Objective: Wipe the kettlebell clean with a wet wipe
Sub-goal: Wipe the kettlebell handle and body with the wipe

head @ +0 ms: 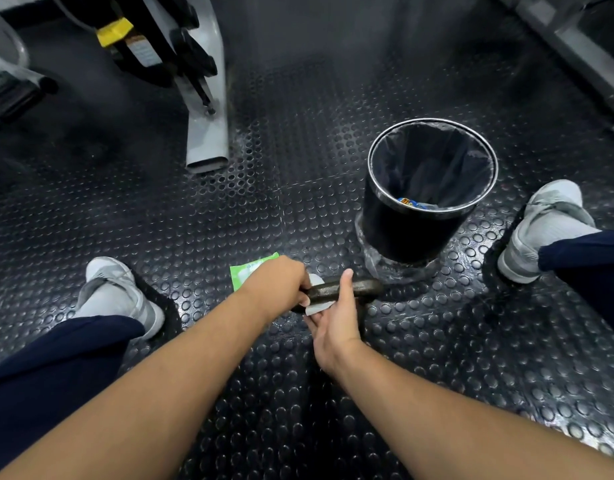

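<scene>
Left hand [281,284] curled round kettlebell [359,287]; right hand [333,323] pinched wet wipe [315,308] beside those fingers. Likely risk: wetted handle slipping.

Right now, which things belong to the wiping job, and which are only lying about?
Job: kettlebell, wet wipe, wipes packet, left hand, right hand.
Lying about: bin (perhaps for the used wipe), gym machine frame.

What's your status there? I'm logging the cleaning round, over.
Left hand grips kettlebell handle. Right hand: thumb over handle, fingers under wet wipe. Wipe pack behind left hand, bin farther right, neither in the way.
</scene>
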